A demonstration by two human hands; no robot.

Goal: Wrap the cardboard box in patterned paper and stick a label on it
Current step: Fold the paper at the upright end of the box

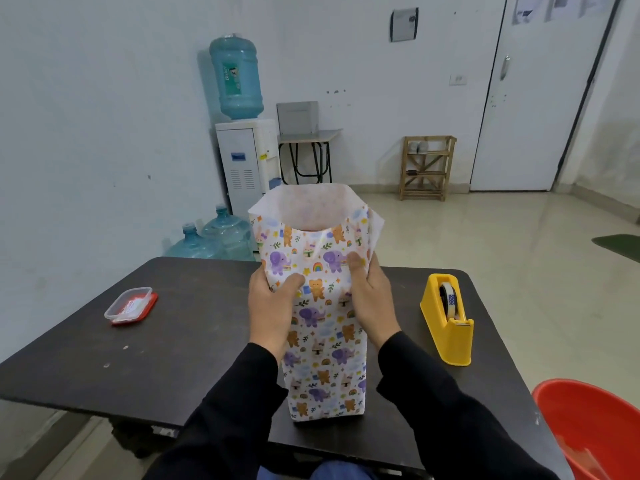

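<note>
Box stands upright on counter [173, 358] between both hands, hidden inside patterned paper [322, 341], top of paper open. Gripping paper: left hand [270, 306] at left edge, right hand [370, 299] at right edge, thumbs on front. Tape dispenser [448, 320] right of right hand, apart. Lidded container [131, 306] left of left hand, well apart. Red bucket [588, 427] past right sleeve.

The patterned paper [323, 341] is white and busy all over: purple elephants, orange-brown bears, little rainbows, pale blue clouds, yellow stars. Its inner side shows plain white, with the print ghosting faintly through. The worktop [173, 341] is a very dark brown, nearly black. There's a bright yellow tape dispenser [446, 327], a clear tub [130, 305] trimmed in red, black sleeves [235, 410], and a red bucket [595, 427].
</note>
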